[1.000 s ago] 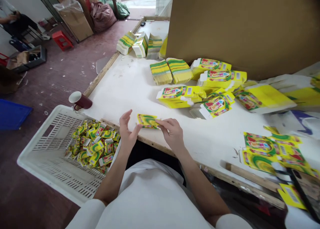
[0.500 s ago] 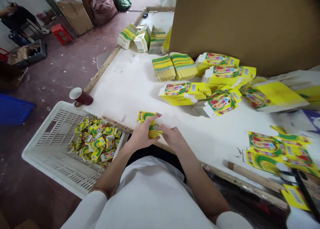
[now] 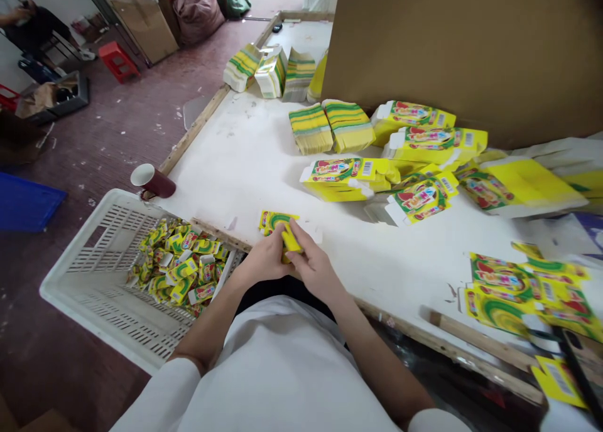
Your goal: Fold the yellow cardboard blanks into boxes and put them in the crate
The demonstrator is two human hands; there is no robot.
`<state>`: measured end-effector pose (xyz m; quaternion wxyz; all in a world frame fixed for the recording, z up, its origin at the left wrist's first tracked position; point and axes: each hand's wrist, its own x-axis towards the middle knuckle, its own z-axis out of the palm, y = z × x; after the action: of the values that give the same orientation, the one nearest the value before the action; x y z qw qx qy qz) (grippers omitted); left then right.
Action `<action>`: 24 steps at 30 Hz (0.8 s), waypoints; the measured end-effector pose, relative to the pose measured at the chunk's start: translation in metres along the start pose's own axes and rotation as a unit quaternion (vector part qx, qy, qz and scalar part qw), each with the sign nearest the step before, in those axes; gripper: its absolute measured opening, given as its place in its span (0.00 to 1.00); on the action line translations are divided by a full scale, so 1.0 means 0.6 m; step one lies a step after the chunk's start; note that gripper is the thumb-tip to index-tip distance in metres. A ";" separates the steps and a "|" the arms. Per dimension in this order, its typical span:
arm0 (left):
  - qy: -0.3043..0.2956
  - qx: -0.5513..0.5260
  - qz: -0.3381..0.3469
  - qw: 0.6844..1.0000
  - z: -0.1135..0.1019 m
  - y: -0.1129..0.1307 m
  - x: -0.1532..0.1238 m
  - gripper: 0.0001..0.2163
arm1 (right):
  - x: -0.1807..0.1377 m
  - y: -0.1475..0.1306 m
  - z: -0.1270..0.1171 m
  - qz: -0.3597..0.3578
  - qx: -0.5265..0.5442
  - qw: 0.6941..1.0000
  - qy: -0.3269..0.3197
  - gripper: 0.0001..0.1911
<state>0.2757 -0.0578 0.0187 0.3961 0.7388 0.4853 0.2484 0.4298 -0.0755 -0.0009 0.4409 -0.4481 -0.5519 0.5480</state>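
Note:
A small yellow carton (image 3: 291, 240) is gripped between my two hands just above the table's front edge. My left hand (image 3: 268, 256) is closed round its left side, thumb up. From the right, my right hand (image 3: 315, 264) pinches it, fingers over the far side and thumb on the near side. My fingers hide much of the carton. Right behind my hands, a flat yellow-and-green carton piece (image 3: 268, 220) lies on the white table (image 3: 221, 162). Below on the left, a white plastic crate (image 3: 89, 275) holds many small folded cartons (image 3: 183, 269).
Stacks of flat cartons (image 3: 339, 179) stand across the table's middle and back, before a large cardboard sheet (image 3: 452, 49). A maroon mug (image 3: 160, 182) sits at the left edge. Loose cartons (image 3: 506, 281) and a wooden strip (image 3: 485, 341) lie right. A person (image 3: 32, 24) sits far left.
My right hand has moved left and closed on the carton, its fingers now over the top. The carton has turned more upright, showing a plain yellow side. My left hand stays nearly in place.

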 end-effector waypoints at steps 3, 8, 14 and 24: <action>0.038 0.012 0.003 0.999 -0.001 -0.006 -0.002 0.36 | -0.001 0.007 0.001 -0.052 -0.062 0.997 0.008 0.26; 0.176 0.030 -0.019 0.984 -0.015 -0.015 -0.018 0.34 | 0.010 0.024 -0.019 -0.008 -0.014 0.995 0.099 0.26; 0.300 -0.384 -0.018 0.873 0.011 0.014 -0.026 0.35 | 0.008 0.013 -0.011 -0.086 -0.051 0.992 0.078 0.21; 0.380 -0.563 -0.078 0.730 0.012 0.052 0.010 0.20 | -0.004 -0.005 -0.004 -0.155 -0.162 0.975 0.011 0.17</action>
<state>0.2998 -0.0615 0.0400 0.5403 0.1838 0.4227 0.7040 0.4328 -0.0771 0.0020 0.4487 -0.4286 -0.6908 0.3713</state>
